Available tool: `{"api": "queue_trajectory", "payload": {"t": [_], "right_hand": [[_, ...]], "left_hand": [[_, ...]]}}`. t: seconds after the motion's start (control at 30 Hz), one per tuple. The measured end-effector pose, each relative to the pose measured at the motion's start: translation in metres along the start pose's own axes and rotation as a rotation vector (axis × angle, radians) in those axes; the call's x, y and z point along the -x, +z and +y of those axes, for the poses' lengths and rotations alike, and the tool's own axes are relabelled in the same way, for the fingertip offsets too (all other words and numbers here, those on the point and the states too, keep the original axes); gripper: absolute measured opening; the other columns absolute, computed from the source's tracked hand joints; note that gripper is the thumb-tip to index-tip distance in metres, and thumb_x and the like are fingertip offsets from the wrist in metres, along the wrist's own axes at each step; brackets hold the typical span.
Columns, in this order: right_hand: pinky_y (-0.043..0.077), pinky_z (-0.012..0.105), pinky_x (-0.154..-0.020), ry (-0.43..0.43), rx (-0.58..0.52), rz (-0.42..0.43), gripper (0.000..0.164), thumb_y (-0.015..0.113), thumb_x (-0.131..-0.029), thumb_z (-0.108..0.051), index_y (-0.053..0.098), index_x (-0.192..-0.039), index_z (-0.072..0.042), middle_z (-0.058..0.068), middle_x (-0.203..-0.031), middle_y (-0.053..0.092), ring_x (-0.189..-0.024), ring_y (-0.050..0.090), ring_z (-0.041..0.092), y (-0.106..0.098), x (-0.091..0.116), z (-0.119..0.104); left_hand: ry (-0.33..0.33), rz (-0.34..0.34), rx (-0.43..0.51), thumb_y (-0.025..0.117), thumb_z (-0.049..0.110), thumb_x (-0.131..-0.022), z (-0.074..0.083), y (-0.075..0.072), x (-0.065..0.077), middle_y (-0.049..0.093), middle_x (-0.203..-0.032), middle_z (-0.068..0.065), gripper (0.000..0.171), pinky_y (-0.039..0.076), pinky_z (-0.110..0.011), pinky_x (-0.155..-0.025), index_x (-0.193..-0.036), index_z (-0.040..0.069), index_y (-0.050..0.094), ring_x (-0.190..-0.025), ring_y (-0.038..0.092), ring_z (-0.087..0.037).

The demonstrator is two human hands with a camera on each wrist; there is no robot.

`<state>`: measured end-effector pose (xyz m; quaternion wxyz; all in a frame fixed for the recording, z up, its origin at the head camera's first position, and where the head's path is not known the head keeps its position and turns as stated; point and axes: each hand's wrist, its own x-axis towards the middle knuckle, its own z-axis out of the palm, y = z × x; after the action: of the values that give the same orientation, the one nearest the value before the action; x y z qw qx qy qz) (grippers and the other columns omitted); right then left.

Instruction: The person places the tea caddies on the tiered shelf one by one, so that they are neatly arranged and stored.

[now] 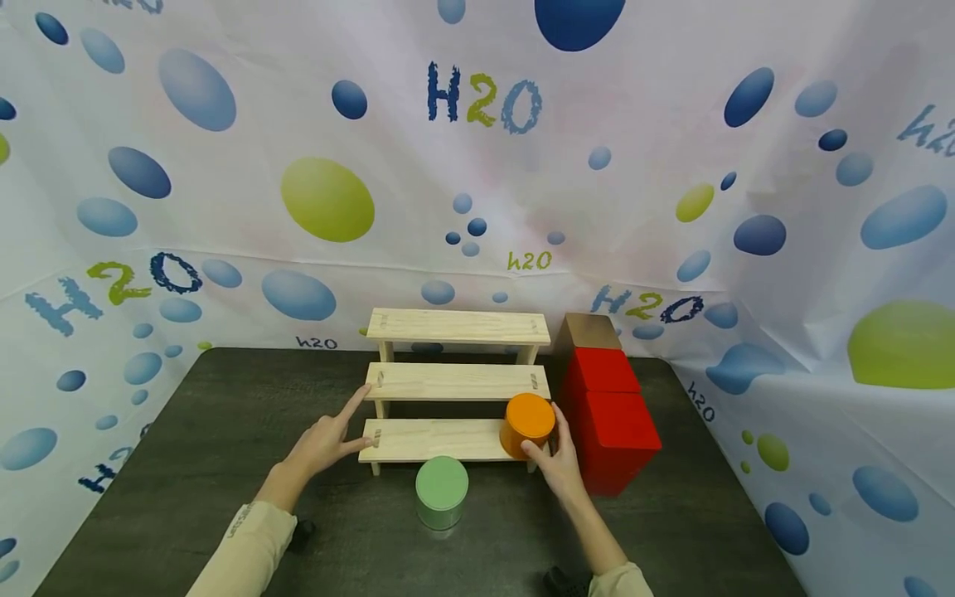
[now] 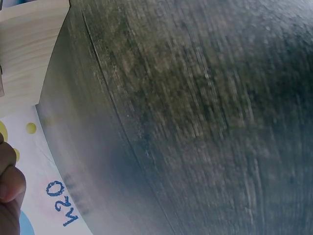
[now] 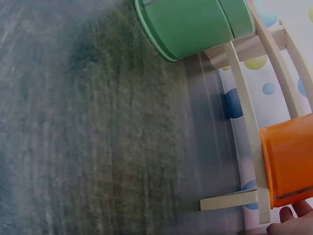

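I have the right hand grasping a smooth, round, lidded orange canister, thumb on its near side and fingers curved about its right; it stands upright at the right end of the lowest step of a pale, grained wooden stand. My left hand is released, index finger and thumb stretched out at the left ends of the middle step and the lowest, while a cylindrical green canister stands in front on the dark, streaky tabletop.
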<state>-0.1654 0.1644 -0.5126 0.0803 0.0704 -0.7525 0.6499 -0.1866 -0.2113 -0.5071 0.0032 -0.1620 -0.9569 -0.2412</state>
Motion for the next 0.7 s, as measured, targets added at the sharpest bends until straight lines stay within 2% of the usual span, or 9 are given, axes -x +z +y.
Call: {"api": "queue_trajectory", "payload": {"t": [0.1, 0.43, 0.7], "right_hand": [[0.008, 0.056, -0.105, 0.005, 0.001, -0.004, 0.08, 0.065, -0.082, 0.0, 0.013, -0.143, 0.004, 0.026, -0.146, 0.017, -0.134, 0.015, 0.04, 0.001, 0.002, 0.0], [0.009, 0.057, -0.105, -0.005, -0.015, -0.007, 0.081, 0.066, -0.082, -0.001, 0.013, -0.143, 0.005, 0.028, -0.145, 0.019, -0.132, 0.019, 0.041, 0.001, 0.006, 0.002], [0.008, 0.056, -0.106, 0.026, -0.038, -0.003, 0.081, 0.065, -0.083, -0.001, 0.012, -0.144, 0.002, 0.025, -0.146, 0.018, -0.134, 0.017, 0.038, 0.003, 0.014, 0.0]], "left_hand": [[-0.002, -0.003, 0.002, 0.067, 0.034, -0.082, 0.001, 0.0, 0.0, 0.037, -0.047, 0.006, 0.092, 0.026, -0.022, -0.038, -0.148, 0.024, 0.004, -0.039, 0.027, -0.006], [-0.011, -0.005, 0.007, 0.067, 0.034, -0.081, 0.001, -0.001, -0.001, 0.037, -0.047, 0.006, 0.092, 0.026, -0.022, -0.038, -0.148, 0.026, 0.004, -0.039, 0.026, -0.006], [-0.011, -0.013, -0.005, 0.067, 0.033, -0.082, -0.001, -0.003, -0.001, 0.038, -0.048, 0.005, 0.093, 0.027, -0.023, -0.038, -0.148, 0.027, 0.003, -0.038, 0.028, -0.007]]}}
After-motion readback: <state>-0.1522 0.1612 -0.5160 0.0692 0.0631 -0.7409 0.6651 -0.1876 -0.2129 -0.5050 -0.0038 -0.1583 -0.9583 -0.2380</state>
